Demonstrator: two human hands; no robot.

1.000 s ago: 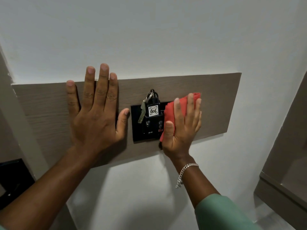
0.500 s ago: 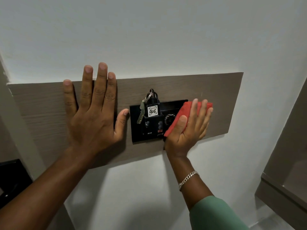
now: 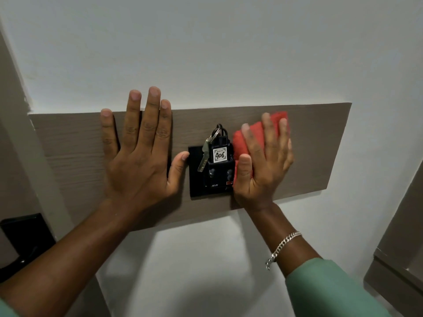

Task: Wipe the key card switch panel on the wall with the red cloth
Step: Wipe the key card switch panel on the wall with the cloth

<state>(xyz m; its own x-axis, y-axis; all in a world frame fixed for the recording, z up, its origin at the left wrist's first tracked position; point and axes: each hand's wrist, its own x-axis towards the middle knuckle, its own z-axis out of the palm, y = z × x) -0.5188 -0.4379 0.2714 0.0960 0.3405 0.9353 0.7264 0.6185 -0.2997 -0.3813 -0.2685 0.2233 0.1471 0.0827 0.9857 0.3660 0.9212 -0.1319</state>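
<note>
The black key card switch panel (image 3: 196,177) is mounted on a brown wooden board (image 3: 320,147) on the white wall. A black key fob tagged 406 (image 3: 220,155) with a metal key (image 3: 203,157) sits in its slot. My right hand (image 3: 263,165) presses the folded red cloth (image 3: 240,143) flat against the panel's right part, hiding that side. The cloth sticks out above my fingers. My left hand (image 3: 139,154) lies flat on the board just left of the panel, fingers spread, thumb touching the panel's left edge.
A dark door handle plate (image 3: 25,239) shows at the lower left on a brown door frame. Another brown frame or ledge (image 3: 398,266) stands at the lower right. A silver bracelet (image 3: 282,248) hangs on my right wrist.
My right hand has slid the red cloth up and back left over the panel's right side, after swinging out to the right half a second ago. My left hand has stayed in place.
</note>
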